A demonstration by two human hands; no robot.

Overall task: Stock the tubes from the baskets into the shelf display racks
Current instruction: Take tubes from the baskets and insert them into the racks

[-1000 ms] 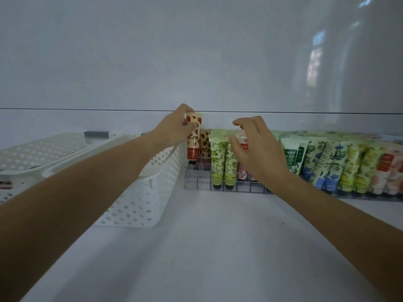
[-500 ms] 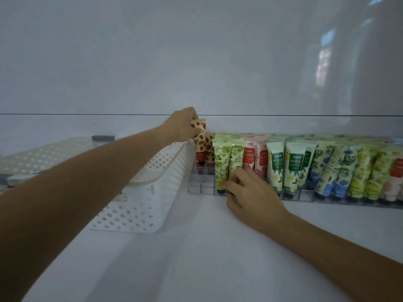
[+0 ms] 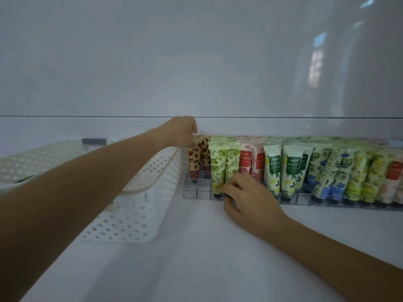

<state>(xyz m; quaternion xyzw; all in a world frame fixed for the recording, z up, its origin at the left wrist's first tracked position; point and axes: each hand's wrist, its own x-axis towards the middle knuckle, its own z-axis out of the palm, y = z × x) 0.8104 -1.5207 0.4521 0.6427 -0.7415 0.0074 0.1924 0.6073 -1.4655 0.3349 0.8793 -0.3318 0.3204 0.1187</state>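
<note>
**Left hand at the back corner of the rack, right hand at its front**

The left hand reaches over a white perforated plastic basket to the far left end of the clear plastic display rack, which stands on the white shelf against the back wall. Its fingers curl down over the top edge of a cream tube printed with red strawberries and hold it there. That tube stands upright, cap down, in a left-hand slot behind the front row, with a second tube of the same print just beside it.

The right hand rests on the shelf at the front of the rack. Its fingers are curled, and the forefinger lies across the lower end of a light green tube printed with green fruit, which stands in the front row with a matching tube touching its right side. I cannot tell whether this hand grips the tube or only touches it.

The two front slots at the rack's left corner hold nothing. To the right, the rack is filled with upright tubes: pink ones with red labels, white ones with green labels, blue-flowered ones and yellow-green ones.

The basket sits just beside the rack's left end. A second white perforated basket lies further left.
</note>
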